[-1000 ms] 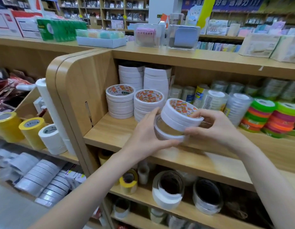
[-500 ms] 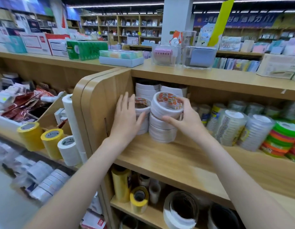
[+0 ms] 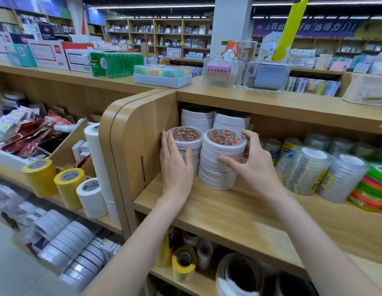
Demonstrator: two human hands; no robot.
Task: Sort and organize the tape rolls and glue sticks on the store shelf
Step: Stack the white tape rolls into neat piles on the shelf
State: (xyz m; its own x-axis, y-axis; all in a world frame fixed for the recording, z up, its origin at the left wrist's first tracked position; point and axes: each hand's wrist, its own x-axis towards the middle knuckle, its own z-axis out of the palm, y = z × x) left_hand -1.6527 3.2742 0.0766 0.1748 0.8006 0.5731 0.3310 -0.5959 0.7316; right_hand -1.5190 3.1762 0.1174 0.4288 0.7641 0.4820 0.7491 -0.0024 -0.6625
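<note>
Two stacks of white tape rolls with red-orange printed cores stand side by side on the wooden shelf [image 3: 228, 212]. My left hand [image 3: 175, 167] lies flat, fingers straight, against the front left of the shorter left stack [image 3: 187, 137], close to the shelf's side panel [image 3: 132, 146]. My right hand [image 3: 253, 165] wraps the taller right stack [image 3: 215, 167], thumb across its front and fingers curled over its upper right edge. Two more stacks of plain white rolls [image 3: 197, 118] stand behind them. I see no glue sticks.
Clear tape rolls [image 3: 303, 169] and bright green-orange rolls [image 3: 374, 189] fill the shelf to the right. Yellow rolls [image 3: 39, 178] and a white roll [image 3: 90, 197] sit on the lower left shelf. Large rolls [image 3: 239, 274] lie on the shelf below. Boxes line the top.
The rolls I held in both hands in front of the shelf now sit on top of the right stack. My left hand has moved onto the left stack.
</note>
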